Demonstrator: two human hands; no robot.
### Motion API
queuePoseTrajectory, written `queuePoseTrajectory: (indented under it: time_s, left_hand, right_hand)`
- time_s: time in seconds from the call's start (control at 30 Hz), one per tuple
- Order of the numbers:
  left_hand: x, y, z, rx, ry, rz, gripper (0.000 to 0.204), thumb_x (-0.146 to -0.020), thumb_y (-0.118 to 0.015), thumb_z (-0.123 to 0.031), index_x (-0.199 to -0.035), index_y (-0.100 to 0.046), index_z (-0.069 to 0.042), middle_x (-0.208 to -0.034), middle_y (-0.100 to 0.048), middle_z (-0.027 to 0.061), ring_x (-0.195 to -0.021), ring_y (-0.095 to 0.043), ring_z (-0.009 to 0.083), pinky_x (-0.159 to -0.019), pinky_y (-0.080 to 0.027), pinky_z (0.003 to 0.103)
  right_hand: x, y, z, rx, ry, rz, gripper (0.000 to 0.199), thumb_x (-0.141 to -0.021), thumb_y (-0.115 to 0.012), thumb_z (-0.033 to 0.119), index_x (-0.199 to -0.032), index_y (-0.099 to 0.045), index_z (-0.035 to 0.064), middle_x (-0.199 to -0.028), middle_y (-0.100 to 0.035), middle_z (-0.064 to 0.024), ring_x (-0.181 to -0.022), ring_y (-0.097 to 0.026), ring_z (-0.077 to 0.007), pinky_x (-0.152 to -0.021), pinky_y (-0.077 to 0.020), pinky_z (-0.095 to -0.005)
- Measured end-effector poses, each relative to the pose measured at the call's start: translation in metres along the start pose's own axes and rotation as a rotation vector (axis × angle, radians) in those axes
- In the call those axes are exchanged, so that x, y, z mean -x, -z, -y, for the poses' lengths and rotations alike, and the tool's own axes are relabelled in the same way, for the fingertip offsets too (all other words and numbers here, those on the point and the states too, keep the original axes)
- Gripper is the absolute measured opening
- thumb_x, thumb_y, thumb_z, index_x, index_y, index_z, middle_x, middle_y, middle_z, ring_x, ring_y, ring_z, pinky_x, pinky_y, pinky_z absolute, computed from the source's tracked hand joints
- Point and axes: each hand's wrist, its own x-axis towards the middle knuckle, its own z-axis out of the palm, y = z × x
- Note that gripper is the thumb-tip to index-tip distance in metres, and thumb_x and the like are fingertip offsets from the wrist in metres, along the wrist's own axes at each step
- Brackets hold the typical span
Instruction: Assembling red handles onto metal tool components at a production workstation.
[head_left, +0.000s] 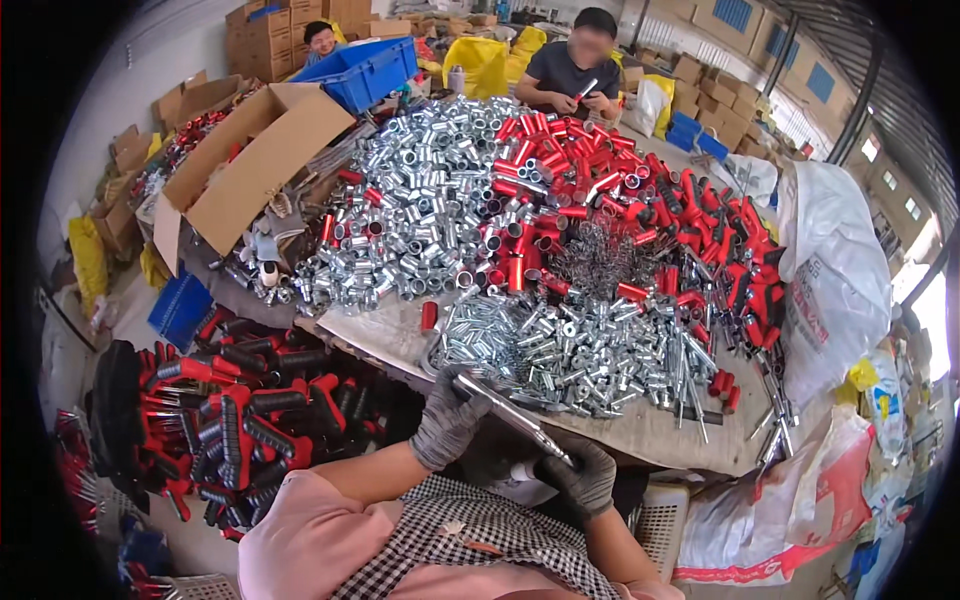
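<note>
My left hand (445,420), in a grey knit glove, closes around the thick end of a long silver metal rod (513,416). The rod slants down to the right, in front of the table's near edge. Its thinner end lies in my right hand (583,478), gloved in darker grey, with the fingers closed around it. Just beyond the rod, small silver pins (478,335) and stubby metal fittings (590,360) lie heaped on the table (375,335). Coiled springs (600,258) sit behind them. The rod's exact kind cannot be made out.
Silver sleeves (420,190), red tubes (516,272) and red-and-black handles (715,220) pile across the table. More handles (240,435) fill the lower left. A cardboard box (245,165) and blue crate (360,75) stand far left. A co-worker (565,70) works opposite. White sacks (835,270) stand right.
</note>
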Motion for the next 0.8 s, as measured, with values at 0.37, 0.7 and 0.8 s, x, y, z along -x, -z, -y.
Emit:
queuePoseTrajectory:
  time_s: [0.37, 0.7, 0.8]
  left_hand:
    - [-0.016, 0.019, -0.052, -0.934, -0.004, 0.921, 0.020, -0.081, -0.069, -0.018, -0.092, -0.065, -0.002, -0.080, -0.065, 0.0068, -0.069, -0.063, 0.0149, -0.060, -0.050, 0.029]
    - [0.011, 0.009, -0.009, -0.736, 0.244, 0.567, 0.036, -0.088, -0.060, -0.033, -0.070, -0.059, -0.002, -0.059, -0.053, 0.0046, -0.055, -0.052, 0.0074, -0.048, -0.043, 0.028]
    - [-0.015, 0.007, -0.016, -0.986, 0.281, 0.692, 0.022, -0.085, -0.061, -0.024, -0.082, -0.062, -0.003, -0.066, -0.059, 0.0096, -0.059, -0.058, 0.0184, -0.057, -0.047, 0.032]
  right_hand:
    - [0.014, -0.009, -0.002, 0.144, 0.022, 0.196, 0.051, -0.061, -0.086, 0.023, -0.103, -0.064, 0.0022, -0.081, -0.068, -0.0086, -0.068, -0.064, -0.0131, -0.064, -0.0527, -0.0283]
    - [-0.012, -0.027, 0.010, 0.103, -0.045, 0.482, 0.044, -0.071, -0.079, 0.032, -0.104, -0.066, 0.0056, -0.094, -0.069, -0.0141, -0.087, -0.068, -0.0216, -0.075, -0.0533, -0.0311]
    - [-0.014, -0.028, -0.008, 0.110, -0.027, 0.441, 0.041, -0.073, -0.077, 0.031, -0.103, -0.067, 0.0055, -0.089, -0.069, -0.0140, -0.080, -0.068, -0.0212, -0.071, -0.0532, -0.0309]
